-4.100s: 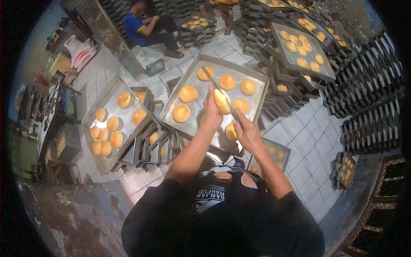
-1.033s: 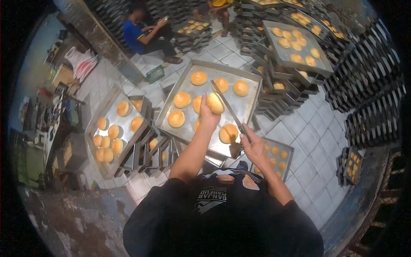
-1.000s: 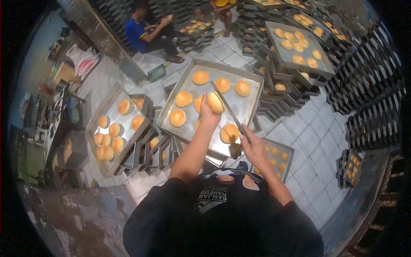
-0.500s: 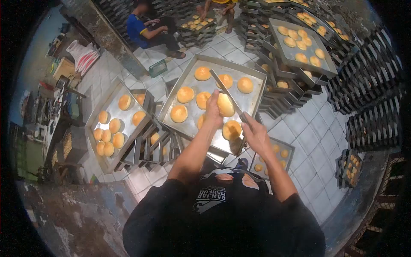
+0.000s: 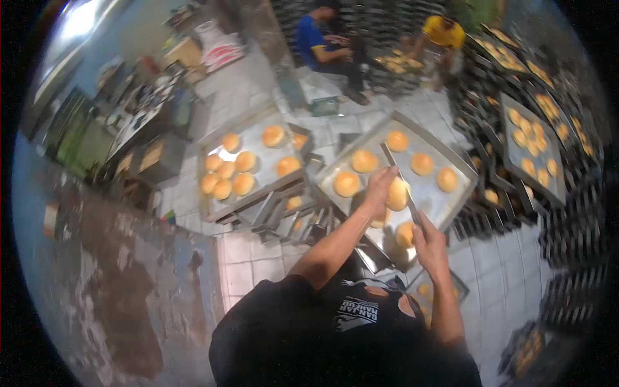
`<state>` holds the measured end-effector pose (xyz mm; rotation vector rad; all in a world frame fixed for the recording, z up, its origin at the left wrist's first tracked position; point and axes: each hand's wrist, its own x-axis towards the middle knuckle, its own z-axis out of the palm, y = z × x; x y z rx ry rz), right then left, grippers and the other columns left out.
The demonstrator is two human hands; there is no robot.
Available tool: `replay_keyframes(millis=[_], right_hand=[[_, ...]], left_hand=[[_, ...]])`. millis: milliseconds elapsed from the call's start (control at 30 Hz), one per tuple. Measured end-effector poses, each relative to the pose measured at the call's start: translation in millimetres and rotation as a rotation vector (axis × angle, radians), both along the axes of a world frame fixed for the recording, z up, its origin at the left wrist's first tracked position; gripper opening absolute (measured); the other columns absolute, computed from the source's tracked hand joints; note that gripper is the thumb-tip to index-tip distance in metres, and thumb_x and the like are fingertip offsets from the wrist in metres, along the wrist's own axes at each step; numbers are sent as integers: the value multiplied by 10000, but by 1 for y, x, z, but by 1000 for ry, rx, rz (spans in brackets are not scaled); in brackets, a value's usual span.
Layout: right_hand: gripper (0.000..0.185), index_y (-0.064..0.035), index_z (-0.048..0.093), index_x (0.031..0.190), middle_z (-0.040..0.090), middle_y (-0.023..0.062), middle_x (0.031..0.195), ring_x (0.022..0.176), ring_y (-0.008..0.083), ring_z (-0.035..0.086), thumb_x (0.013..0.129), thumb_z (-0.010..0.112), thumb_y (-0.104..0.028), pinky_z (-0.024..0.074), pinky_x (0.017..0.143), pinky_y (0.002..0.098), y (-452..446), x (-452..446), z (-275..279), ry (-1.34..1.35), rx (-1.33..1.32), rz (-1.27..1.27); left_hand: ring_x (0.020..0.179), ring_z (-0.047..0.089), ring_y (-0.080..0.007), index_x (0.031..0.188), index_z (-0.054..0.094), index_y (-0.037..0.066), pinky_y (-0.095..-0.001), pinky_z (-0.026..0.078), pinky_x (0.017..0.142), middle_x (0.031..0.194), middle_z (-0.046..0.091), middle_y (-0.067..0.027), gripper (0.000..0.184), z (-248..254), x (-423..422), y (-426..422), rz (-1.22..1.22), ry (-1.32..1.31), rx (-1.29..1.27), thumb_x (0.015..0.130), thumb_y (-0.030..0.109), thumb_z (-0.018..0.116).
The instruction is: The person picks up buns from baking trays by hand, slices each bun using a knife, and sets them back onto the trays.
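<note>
My left hand (image 5: pixel 382 188) is closed around a round golden bun (image 5: pixel 397 195), held up above a metal tray (image 5: pixel 440 208). A long knife (image 5: pixel 395 163) lies with its blade along the bun's right side; whether it has cut in, I cannot tell. My right hand (image 5: pixel 429 242) grips the knife's handle. Beneath my hands, several buns, such as one bun (image 5: pixel 422 164), sit spaced out on the tray. Another bun (image 5: pixel 404 235) lies close to my right hand, and one below my left wrist is partly hidden.
On the left, a second tray (image 5: pixel 248 137) of buns rests on stacked trays. More trays of buns (image 5: pixel 534 138) stand at the right. Two people (image 5: pixel 322 48) (image 5: pixel 442 39) sit at the back by a bun tray. A peeling wall (image 5: pixel 122 284) rises on the left.
My view has swung left, so the trays and people appear farther right. Both hands still hold the bun and the knife. The blade has shifted slightly against the bun.
</note>
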<state>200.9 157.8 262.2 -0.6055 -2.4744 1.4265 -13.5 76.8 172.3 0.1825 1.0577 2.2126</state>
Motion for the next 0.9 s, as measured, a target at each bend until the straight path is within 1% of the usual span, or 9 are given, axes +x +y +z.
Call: replay_keyframes(millis=[67, 100, 167, 300, 467, 567, 733, 833, 900], right_hand=[[456, 53, 558, 1404, 635, 83, 820, 744, 124, 568, 1010, 583, -173, 496, 688, 299, -7, 13, -6, 79, 53, 74], [456, 53, 558, 1404, 635, 83, 820, 744, 124, 568, 1010, 583, -173, 496, 688, 299, -14, 16, -3, 94, 50, 128], [459, 59, 546, 1414, 614, 54, 801, 730, 112, 548, 1015, 568, -167, 480, 665, 282, -25, 20, 4, -42, -196, 112], [450, 58, 548, 1407, 573, 19, 772, 706, 107, 536, 1026, 546, -180, 461, 632, 280, -24, -27, -26, 91, -159, 266], [464, 44, 543, 1427, 573, 21, 769, 689, 106, 537, 1020, 558, -179, 466, 635, 281, -33, -36, 6, 87, -180, 346], [470, 8, 539, 1437, 715, 224, 1036, 874, 210, 658, 997, 560, -157, 518, 832, 347, -27, -12, -6, 19, -164, 390], [458, 14, 542, 1428, 690, 283, 1206, 1002, 289, 703, 997, 555, -140, 517, 879, 375, -35, -44, -32, 60, -118, 400], [483, 20, 536, 1439, 609, 61, 756, 700, 129, 573, 1002, 585, -180, 503, 680, 307, -18, -50, -49, 210, -46, 333], [477, 24, 540, 1430, 668, 99, 824, 707, 126, 552, 1006, 587, -191, 503, 689, 309, -11, -28, -24, 53, -57, 346]], left_hand=[[666, 600, -96, 976, 658, 101, -273, 507, 623, 783, 627, 14, 238, 23, -13, -22, 136, 42, -63, 990, 337, 681], [578, 524, -40, 918, 668, 107, -232, 430, 529, 705, 583, 65, 276, 30, -19, -33, 221, 62, -125, 994, 372, 672], [634, 582, -71, 943, 666, 100, -249, 482, 580, 770, 620, 34, 257, 17, -24, -52, 243, 104, -170, 985, 352, 692], [669, 621, -79, 958, 667, 99, -249, 505, 606, 807, 646, 23, 246, 24, 7, -63, 247, 122, -202, 976, 339, 715], [674, 634, -97, 950, 661, 70, -260, 517, 611, 810, 669, -8, 248, 39, -12, -88, 430, 123, -122, 990, 312, 699], [679, 643, -112, 940, 657, 61, -272, 525, 618, 812, 682, -23, 273, 40, -15, -112, 473, 174, -113, 988, 327, 700], [690, 631, -95, 941, 667, 70, -276, 526, 645, 762, 651, 1, 336, 35, 22, -80, 461, 188, -276, 987, 402, 684], [733, 631, -137, 999, 668, 93, -308, 538, 669, 875, 660, -17, 260, 30, 16, -69, 530, 14, -168, 995, 353, 660], [778, 653, -186, 1018, 646, 121, -368, 566, 682, 879, 638, -41, 212, 19, -5, -70, 528, -37, -161, 1003, 333, 635]])
